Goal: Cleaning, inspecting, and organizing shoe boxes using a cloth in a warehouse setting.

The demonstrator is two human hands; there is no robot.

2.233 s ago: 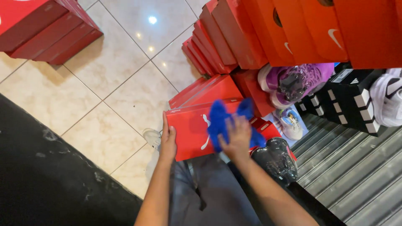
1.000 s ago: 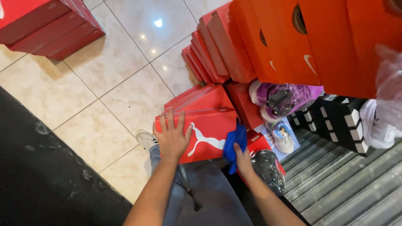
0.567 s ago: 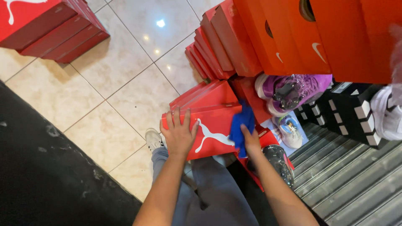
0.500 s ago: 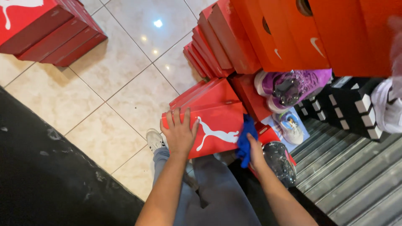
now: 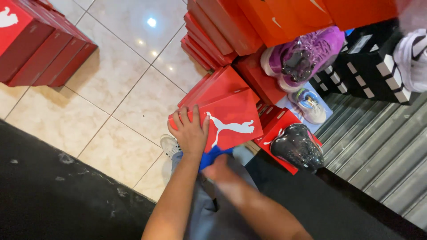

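Fingers [image 5: 189, 122] of left hand [image 5: 192, 133] spread flat on red box [image 5: 227, 118].

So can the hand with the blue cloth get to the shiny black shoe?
Probably yes. The right hand with the blue cloth sits low beside the red box, and the black shoe lies close on its right with nothing visible between them.
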